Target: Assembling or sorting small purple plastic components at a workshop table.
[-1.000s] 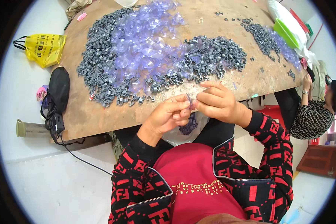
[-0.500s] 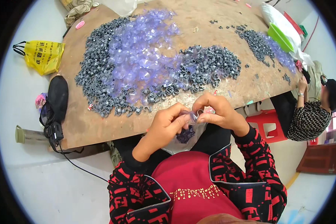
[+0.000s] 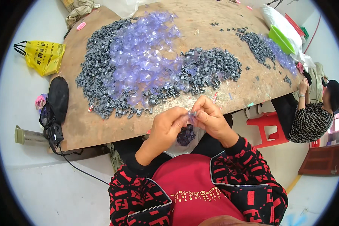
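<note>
Close together at the table's near edge, my two hands meet over my lap. Between the thumb and fingers of my left hand (image 3: 165,126) is a clear purplish suction cup (image 3: 191,119). My right hand (image 3: 214,120) pinches a small grey plastic clip (image 3: 193,113) against the top of that cup; fingers partly hide both, so I cannot tell whether they are joined. Below them, a clear plastic bag (image 3: 197,140) in my lap holds a dark purple mass of small pieces (image 3: 185,135).
On the wooden table (image 3: 101,132) lie a heap of clear suction cups (image 3: 139,52) and piles of grey clips (image 3: 214,69). Further piles (image 3: 256,45) sit far right, near a green basin (image 3: 281,39). A black pouch (image 3: 58,96) lies left. Another person (image 3: 312,120) sits at right beside a red stool (image 3: 268,130).
My right hand has moved left and turned inward, bringing the clip against the suction cup. My left hand has stayed almost in place.
</note>
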### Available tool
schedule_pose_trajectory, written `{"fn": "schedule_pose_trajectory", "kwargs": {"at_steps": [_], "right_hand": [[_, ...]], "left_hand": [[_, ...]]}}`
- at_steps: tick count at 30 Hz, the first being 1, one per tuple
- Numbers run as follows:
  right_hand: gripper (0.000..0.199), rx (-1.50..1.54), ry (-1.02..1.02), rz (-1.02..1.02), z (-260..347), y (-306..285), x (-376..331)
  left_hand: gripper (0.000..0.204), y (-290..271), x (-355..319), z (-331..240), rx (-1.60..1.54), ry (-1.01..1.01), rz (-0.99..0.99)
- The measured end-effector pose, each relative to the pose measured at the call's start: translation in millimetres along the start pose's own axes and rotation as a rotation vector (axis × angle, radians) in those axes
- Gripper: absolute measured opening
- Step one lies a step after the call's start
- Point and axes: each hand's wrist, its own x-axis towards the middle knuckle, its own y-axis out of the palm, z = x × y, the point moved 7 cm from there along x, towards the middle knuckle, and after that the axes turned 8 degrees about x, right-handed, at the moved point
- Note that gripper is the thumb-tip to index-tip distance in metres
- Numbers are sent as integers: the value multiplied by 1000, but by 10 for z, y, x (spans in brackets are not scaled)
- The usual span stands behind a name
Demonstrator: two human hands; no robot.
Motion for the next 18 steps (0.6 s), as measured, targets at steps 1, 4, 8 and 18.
{"fn": "schedule_pose_trajectory", "kwargs": {"at_steps": [1,4,8,18], "right_hand": [[21,242,9,-9,-60,50,11],[23,412,22,3,-99,51,-3],[23,-307,98,171,201,16,-32],[20,-718,-99,406,331,247,-45]], "left_hand": [[7,-22,-13,-169,278,248,-72],[6,-53,-39,-273,418,354,-94],[8,-7,-86,-90,11,15,52],[13,239,-251,67,-777,-455,512]]}}
